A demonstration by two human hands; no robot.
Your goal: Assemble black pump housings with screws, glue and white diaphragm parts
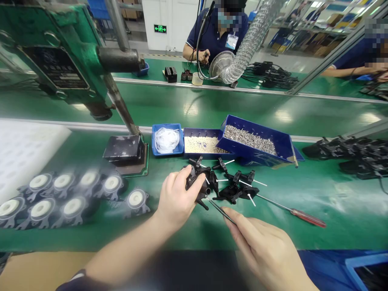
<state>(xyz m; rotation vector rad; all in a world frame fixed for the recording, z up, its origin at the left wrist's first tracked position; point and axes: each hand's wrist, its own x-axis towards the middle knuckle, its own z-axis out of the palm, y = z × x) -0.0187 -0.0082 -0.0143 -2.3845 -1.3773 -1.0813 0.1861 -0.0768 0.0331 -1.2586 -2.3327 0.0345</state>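
Observation:
My left hand (pixel 176 198) is closed around a black plastic part (pixel 200 195), much of it hidden behind the fingers. In my right hand (pixel 262 242) a pair of metal tweezers (pixel 220 208) is pinched, its tips at the near side of that part. Whether the tips hold anything is too small to tell. Just beyond lie several black plastic pieces (pixel 232 194) with thin white tubes (pixel 251 199) sticking out. A screwdriver (pixel 306 217) with a red handle rests to the right, its shaft pointing at those pieces.
Blue bins hold white tubing (pixel 166 140), small cream pieces (pixel 198 144) and metal screws (pixel 248 139). Left are a green press (pixel 57 52) and several black parts with white discs (pixel 136 199). More black parts (pixel 348 150) sit far right. A co-worker (pixel 212 36) sits opposite.

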